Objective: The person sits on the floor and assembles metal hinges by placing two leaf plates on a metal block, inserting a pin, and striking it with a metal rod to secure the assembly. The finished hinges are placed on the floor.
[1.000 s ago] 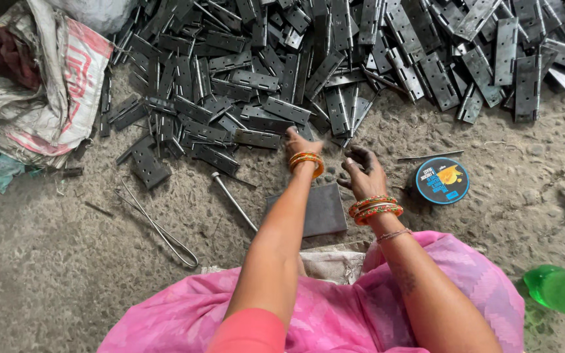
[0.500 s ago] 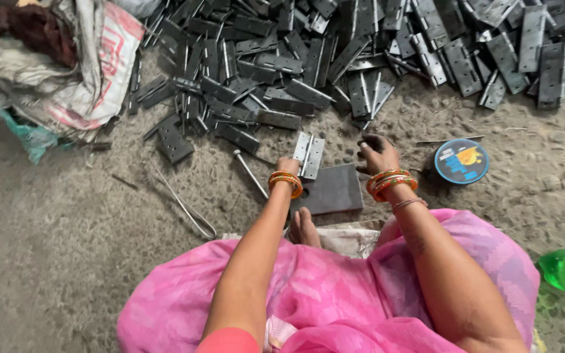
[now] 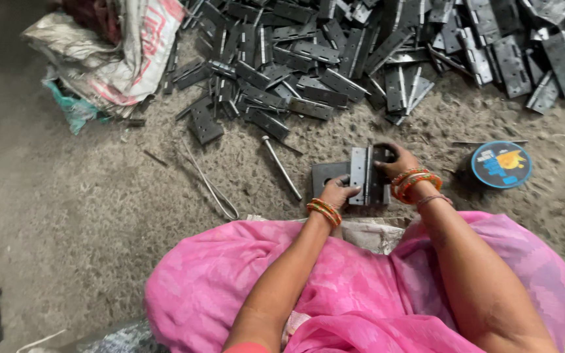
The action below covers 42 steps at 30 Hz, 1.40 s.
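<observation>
Left hand (image 3: 340,193), right hand (image 3: 395,162) grip hinge (image 3: 364,175).

Orange and gold bangles (image 3: 324,210) ring the wrists just behind both hands; a pink patterned garment (image 3: 361,281) drapes the lap.

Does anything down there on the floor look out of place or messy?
The hinges lie in a loose, jumbled heap on the gritty floor, none stacked. A bent wire and a rod lie apart from it. Nothing looks broken or spilled.
</observation>
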Tool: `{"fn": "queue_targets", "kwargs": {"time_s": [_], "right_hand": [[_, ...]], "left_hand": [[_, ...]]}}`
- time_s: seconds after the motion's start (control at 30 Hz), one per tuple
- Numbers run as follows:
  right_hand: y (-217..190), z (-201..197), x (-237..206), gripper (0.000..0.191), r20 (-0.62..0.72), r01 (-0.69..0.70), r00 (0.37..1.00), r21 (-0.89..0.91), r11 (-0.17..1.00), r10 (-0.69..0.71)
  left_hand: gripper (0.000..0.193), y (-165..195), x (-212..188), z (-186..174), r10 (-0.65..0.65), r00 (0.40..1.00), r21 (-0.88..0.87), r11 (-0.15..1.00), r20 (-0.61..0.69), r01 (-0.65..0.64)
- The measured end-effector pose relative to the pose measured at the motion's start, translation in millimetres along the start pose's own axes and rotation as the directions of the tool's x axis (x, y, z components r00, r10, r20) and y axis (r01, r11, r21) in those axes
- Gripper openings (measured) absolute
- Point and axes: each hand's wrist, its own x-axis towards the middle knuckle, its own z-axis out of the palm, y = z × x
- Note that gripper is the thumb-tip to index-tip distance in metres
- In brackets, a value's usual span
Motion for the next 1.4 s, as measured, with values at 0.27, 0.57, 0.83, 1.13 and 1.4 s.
{"fn": "queue_targets", "kwargs": {"time_s": [0.27, 0.57, 0.83, 1.13, 1.4], "right_hand": [[4.2, 11.1, -1.0, 0.065, 0.024, 0.023, 1.0, -0.425, 0.905, -0.014], [21.7, 5.5, 14.3, 0.061, -0.06, -0.062, 0.998, -0.493, 0.868, 0.037], [32.0, -2.5, 18.6, 0.049, -0.035, 0.086, 0.992, -0.506, 0.858, -0.119], [11.8, -2.4, 2.3, 0.042, -0.046, 0.085, 0.992, -0.424, 0.901, -0.116], [-0.2, -0.6, -4.7, 0.041, -0.053, 0.098, 0.991, -0.369, 0.924, -0.126]], "left_hand": [[0.051, 3.0, -1.8, -3.3, 0.267, 0.952, 0.846, 0.532, -0.149, -0.017], [0.036, -0.8, -6.5, 0.9, 0.287, 0.954, 0.955, 0.296, -0.091, 0.002], [0.031, 28.1, 38.4, -60.8, 0.408, 0.841, 0.871, 0.471, -0.355, 0.14], [0.068, 116.0, 102.7, -126.1, 0.382, 0.524, 0.64, 0.575, -0.761, 0.51], [0.084, 128.6, 120.3, -125.0, 0.299, 0.445, 0.534, 0.548, -0.844, 0.644]]}}
